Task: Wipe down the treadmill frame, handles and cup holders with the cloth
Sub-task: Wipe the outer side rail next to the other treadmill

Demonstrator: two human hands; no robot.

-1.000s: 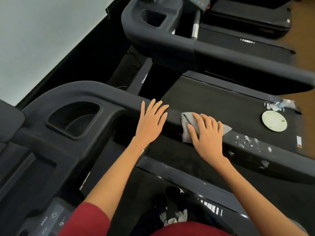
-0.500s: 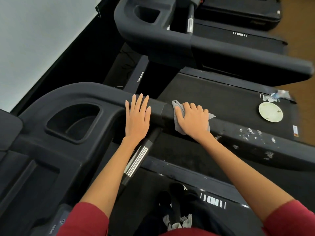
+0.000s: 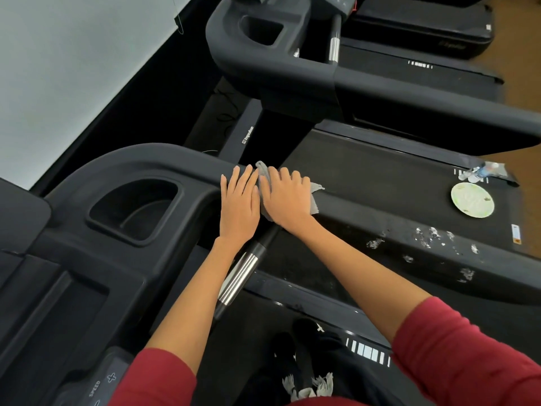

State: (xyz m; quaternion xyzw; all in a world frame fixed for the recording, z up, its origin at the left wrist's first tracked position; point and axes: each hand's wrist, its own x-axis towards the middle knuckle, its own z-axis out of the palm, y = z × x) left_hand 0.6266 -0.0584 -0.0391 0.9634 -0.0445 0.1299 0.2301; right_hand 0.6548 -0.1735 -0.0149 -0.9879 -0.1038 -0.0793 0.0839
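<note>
Right hand [image 3: 285, 197] lies flat, fingers slightly bent, pressing the grey cloth [image 3: 314, 197] onto the treadmill side rail [image 3: 380, 230]. Cloth shows from beneath at 12 and 3 o'clock. Left hand [image 3: 238, 202] flat, fingers straight, touching at 9 o'clock, holding nothing

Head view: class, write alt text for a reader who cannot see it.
A person's right hand presses a grey cloth onto a black treadmill handrail, with the left hand flat beside it. An empty cup holder sits left.

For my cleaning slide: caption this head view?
Right hand presses grey cloth on black treadmill handrail; left hand rests flat beside it.
</note>
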